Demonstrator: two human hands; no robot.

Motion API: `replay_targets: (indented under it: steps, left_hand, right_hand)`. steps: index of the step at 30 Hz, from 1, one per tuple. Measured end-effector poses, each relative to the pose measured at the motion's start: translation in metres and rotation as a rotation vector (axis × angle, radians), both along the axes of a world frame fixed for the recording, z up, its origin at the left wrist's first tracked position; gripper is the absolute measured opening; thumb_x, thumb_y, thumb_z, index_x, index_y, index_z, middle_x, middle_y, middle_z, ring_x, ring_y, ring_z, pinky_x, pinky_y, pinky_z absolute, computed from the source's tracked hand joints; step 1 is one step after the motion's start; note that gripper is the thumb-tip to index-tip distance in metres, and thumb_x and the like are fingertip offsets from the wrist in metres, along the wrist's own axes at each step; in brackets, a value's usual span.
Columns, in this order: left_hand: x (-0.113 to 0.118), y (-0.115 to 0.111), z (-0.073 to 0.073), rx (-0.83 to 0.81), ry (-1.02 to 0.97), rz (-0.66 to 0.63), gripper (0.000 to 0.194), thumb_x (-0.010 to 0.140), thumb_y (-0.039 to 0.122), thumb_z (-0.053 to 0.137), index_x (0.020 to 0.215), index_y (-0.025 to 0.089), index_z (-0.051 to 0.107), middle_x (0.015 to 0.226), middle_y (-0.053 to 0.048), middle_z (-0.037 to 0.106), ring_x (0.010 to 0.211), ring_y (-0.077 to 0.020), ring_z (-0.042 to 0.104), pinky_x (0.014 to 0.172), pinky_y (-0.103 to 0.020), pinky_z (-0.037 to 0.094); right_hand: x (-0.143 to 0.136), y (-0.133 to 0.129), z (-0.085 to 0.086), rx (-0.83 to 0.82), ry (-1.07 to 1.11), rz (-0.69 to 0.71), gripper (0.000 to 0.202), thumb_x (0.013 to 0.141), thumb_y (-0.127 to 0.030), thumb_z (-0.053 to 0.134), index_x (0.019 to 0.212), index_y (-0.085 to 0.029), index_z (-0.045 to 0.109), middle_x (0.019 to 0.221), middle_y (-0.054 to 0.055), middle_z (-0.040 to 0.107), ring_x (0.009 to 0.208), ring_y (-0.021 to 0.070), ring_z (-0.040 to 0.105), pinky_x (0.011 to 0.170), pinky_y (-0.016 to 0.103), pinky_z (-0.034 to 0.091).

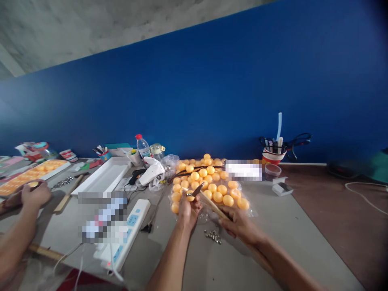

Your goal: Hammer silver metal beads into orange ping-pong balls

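My left hand [188, 211] is closed around an orange ball [190, 198], with a small shiny piece of metal showing at its side. My right hand [238, 222] grips the wooden handle of a hammer [216, 205], whose dark pointed head lies just over the ball; whether they touch I cannot tell. Behind both hands spreads a clear plastic bag of orange balls [222, 190], with more balls heaped on top. A small pile of shiny metal pieces [213, 236] lies on the grey table between my forearms.
To the left are a white power strip [127, 234] with cables, a white tray [103, 178], another hammer [68, 194] and a water bottle [143, 146]. A co-worker's hands [36, 192] hold a ball at far left. A cup of tools [273, 155] and small box [282, 188] stand right.
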State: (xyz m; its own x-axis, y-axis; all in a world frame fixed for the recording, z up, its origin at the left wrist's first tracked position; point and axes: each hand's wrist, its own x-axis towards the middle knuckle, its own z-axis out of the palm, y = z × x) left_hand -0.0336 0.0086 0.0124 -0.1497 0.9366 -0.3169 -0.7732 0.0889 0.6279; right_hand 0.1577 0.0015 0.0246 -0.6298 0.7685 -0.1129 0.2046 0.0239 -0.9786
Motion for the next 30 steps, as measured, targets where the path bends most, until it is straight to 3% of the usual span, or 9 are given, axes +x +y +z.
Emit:
replay_targets:
  steps: [4, 8, 20, 25, 30]
  left_hand:
    - [0.0005, 0.002, -0.0015, -0.009, 0.011, -0.004, 0.036, 0.09, 0.054, 0.053, 0.083, 0.018, 0.049, 0.059, 0.001, 0.052, 0.042, -0.0069, 0.035, 0.047, -0.021, 0.031]
    - [0.0016, 0.0025, -0.0026, -0.021, 0.019, 0.007, 0.037, 0.09, 0.055, 0.052, 0.085, 0.018, 0.05, 0.059, 0.001, 0.051, 0.043, -0.007, 0.036, 0.048, -0.021, 0.031]
    - [0.0043, 0.0028, -0.0043, -0.017, 0.032, 0.004, 0.044, 0.09, 0.062, 0.049, 0.083, 0.018, 0.052, 0.06, 0.0, 0.052, 0.044, -0.0079, 0.036, 0.048, -0.023, 0.033]
    - [0.003, 0.003, -0.0049, -0.023, 0.021, 0.017, 0.047, 0.088, 0.065, 0.051, 0.081, 0.018, 0.053, 0.061, -0.001, 0.052, 0.045, -0.008, 0.035, 0.048, -0.024, 0.033]
    - [0.0027, 0.0035, -0.0057, -0.004, 0.042, -0.024, 0.048, 0.087, 0.066, 0.052, 0.083, 0.018, 0.055, 0.06, -0.001, 0.051, 0.046, -0.0084, 0.035, 0.048, -0.024, 0.033]
  right_hand:
    - [-0.0016, -0.0005, 0.0011, 0.011, 0.014, -0.037, 0.022, 0.08, -0.036, 0.057, 0.092, -0.018, 0.056, 0.054, -0.007, 0.048, 0.042, 0.0068, 0.042, 0.042, 0.019, 0.033]
    - [-0.0016, -0.001, 0.0037, 0.0, -0.046, -0.032, 0.02, 0.078, -0.038, 0.059, 0.08, -0.019, 0.052, 0.052, -0.007, 0.047, 0.041, 0.0071, 0.041, 0.041, 0.019, 0.032]
    - [0.0054, 0.0034, -0.0004, 0.048, -0.045, -0.021, 0.018, 0.082, -0.033, 0.057, 0.092, -0.017, 0.059, 0.055, -0.006, 0.052, 0.044, 0.0076, 0.044, 0.044, 0.019, 0.036]
    - [0.0066, 0.0029, 0.003, 0.027, -0.097, -0.011, 0.012, 0.08, -0.029, 0.059, 0.079, -0.019, 0.052, 0.052, -0.007, 0.049, 0.043, 0.0069, 0.043, 0.042, 0.019, 0.034]
    - [0.0062, 0.0017, 0.0055, 0.039, -0.064, -0.003, 0.015, 0.081, -0.031, 0.058, 0.089, -0.018, 0.056, 0.055, -0.007, 0.051, 0.044, 0.007, 0.044, 0.043, 0.019, 0.035]
